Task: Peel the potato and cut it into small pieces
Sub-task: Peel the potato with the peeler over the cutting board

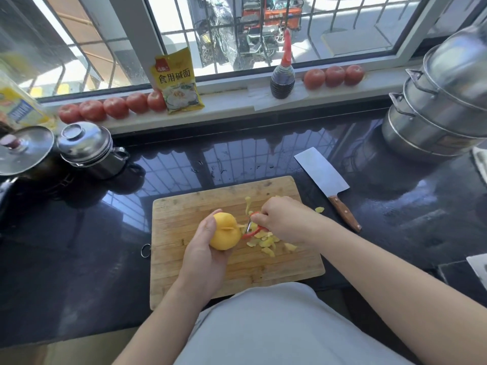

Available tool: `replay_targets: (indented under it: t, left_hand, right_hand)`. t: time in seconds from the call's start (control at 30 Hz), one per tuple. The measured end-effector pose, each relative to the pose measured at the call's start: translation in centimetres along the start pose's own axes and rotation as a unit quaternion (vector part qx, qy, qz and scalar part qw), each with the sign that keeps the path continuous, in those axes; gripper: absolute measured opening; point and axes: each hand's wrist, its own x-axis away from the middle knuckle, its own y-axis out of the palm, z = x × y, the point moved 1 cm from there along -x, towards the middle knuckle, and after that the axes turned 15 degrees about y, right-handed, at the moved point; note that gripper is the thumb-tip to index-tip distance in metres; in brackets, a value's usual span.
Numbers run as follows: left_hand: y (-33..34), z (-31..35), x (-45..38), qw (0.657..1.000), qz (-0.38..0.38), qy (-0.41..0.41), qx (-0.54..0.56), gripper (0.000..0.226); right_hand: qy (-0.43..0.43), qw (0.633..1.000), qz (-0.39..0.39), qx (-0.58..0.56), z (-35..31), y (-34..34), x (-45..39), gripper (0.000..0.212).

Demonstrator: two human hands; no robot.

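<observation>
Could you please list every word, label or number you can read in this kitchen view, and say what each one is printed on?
"食用碱面": large dark characters on the yellow plastic packet leaning against the window.
Small red logo at that packet's top corner: too small to read.
Blue label on the yellow bottle at the far left: blurred, unreadable.
Orange vehicle outside the window: markings too blurred to read.
Nothing else carries readable text.
</observation>
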Motion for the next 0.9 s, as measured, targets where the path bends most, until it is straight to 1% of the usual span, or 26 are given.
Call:
replay_targets:
  t: [0.07,0.13,0.2,0.27,0.3,0.4,0.5,0.7,0.83,0.9]
  left_hand:
    - [-0.2,0.2,-0.1,0.998,0.031,-0.029,0.046,0.053]
    - [-0.2,0.5,-0.2,0.995,0.044,-0.050,0.075,0.057]
    - [0.0,0.8,-0.2,0.994,0.039,-0.065,0.073,0.060]
    - [0.5,0.9,-0.2,0.995,0.025,-0.079,0.058,0.058]
    - [0.7,1.0,-0.1,0.995,0.019,-0.084,0.052,0.057]
    - [1.1,0.9,-0.1,0.994,-0.006,-0.104,0.038,0.055]
    - [1.3,0.8,-0.2,0.993,-0.020,-0.113,0.017,0.054]
    - [1.9,1.2,0.1,0.993,-0.049,-0.101,-0.043,0.046]
    - [2.0,1.6,0.0,0.991,-0.047,-0.109,-0.067,0.042]
    - [1.9,1.7,0.1,0.989,-0.048,-0.117,-0.078,0.039]
  right_hand:
    - [0.001,0.998,-0.002,-0.060,1.0,-0.3,-0.5,0.050]
    - [-0.023,0.991,-0.008,-0.134,1.7,-0.1,-0.4,0.047]
    - [-0.071,0.974,0.006,-0.213,1.8,0.5,0.3,0.028]
    - [-0.106,0.952,0.025,-0.286,1.3,1.3,1.0,0.009]
    - [-0.115,0.945,0.029,-0.305,1.0,1.7,1.3,0.004]
    - [-0.135,0.947,0.038,-0.289,-0.1,2.7,1.3,0.006]
    - [-0.159,0.952,0.066,-0.254,-0.6,3.3,0.7,0.009]
    - [-0.198,0.960,0.103,-0.168,-0.7,3.1,-0.1,0.016]
    - [-0.211,0.966,0.103,-0.111,-0.9,2.4,-0.1,0.009]
    - [-0.209,0.968,0.107,-0.088,-1.1,2.2,-0.1,0.013]
